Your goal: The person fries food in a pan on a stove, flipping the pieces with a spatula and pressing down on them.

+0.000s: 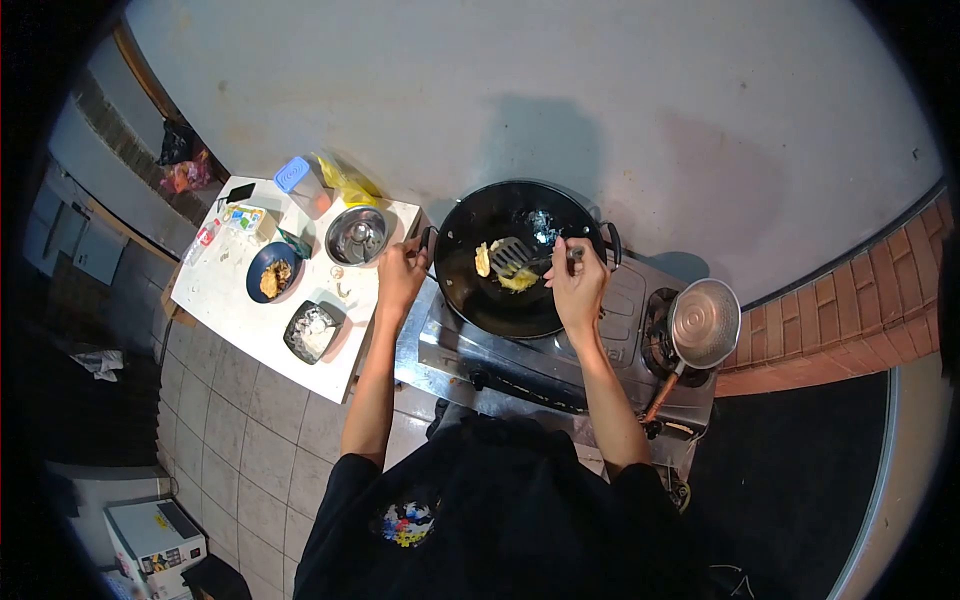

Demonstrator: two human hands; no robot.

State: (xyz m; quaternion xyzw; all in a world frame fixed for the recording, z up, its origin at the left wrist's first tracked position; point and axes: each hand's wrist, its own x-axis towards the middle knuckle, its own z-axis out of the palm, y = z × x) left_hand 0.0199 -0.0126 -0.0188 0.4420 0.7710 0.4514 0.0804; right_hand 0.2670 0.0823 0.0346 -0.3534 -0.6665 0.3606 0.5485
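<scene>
A black wok (470, 300) stands on the stove, with yellow fried pieces (518, 280) inside. At its left rim, my left hand (402, 272) is closed round the wok's handle. My right hand (580, 282) grips the handle of a slotted spatula (510, 254) over the wok's right side. The spatula's dark slotted head lies among the fried pieces, touching them. Another yellow piece (483, 260) sits just left of the spatula head.
A white table (240, 325) at left holds a blue bowl (256, 272) of fried food, a metal bowl (356, 235), a dark bowl (311, 332) of white powder and a blue-lidded container (294, 174). A copper-coloured pan (704, 323) occupies the right burner.
</scene>
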